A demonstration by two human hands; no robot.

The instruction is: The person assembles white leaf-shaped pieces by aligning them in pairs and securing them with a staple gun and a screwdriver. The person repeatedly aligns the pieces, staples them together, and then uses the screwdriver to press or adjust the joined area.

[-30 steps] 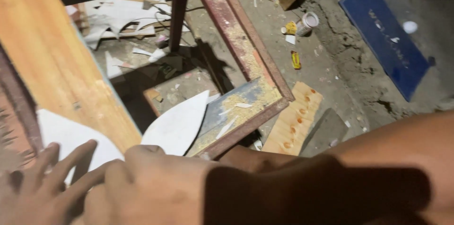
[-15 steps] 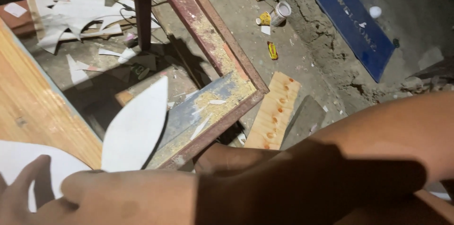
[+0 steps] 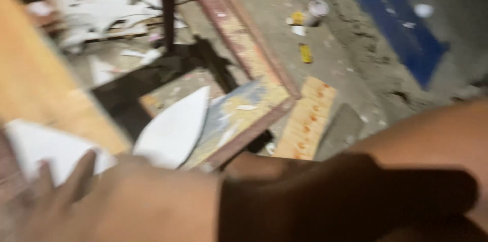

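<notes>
The picture is motion-blurred. My right hand [image 3: 86, 199] lies at the bottom left with its fingers spread flat on a white sheet piece [image 3: 43, 145], which rests on an orange wooden board [image 3: 35, 79]. My right forearm reaches in from the right along the bottom edge, partly in shadow. A second white piece [image 3: 175, 130], leaf-shaped and pointed, lies just beyond the hand, over the corner of a rusty metal frame [image 3: 244, 43]. My left hand is out of view.
A dirt floor lies beyond the frame, with an orange-spotted plank [image 3: 307, 120], a blue board [image 3: 401, 33], a small white cup [image 3: 319, 7] and a yellow scrap [image 3: 305, 53]. White offcuts [image 3: 101, 13] are scattered at the back left beside a dark metal post [image 3: 168, 8].
The view has swung about and is now blurred. My right hand stays spread on the white sheet. The pointed white piece sits further right in the picture than half a second ago.
</notes>
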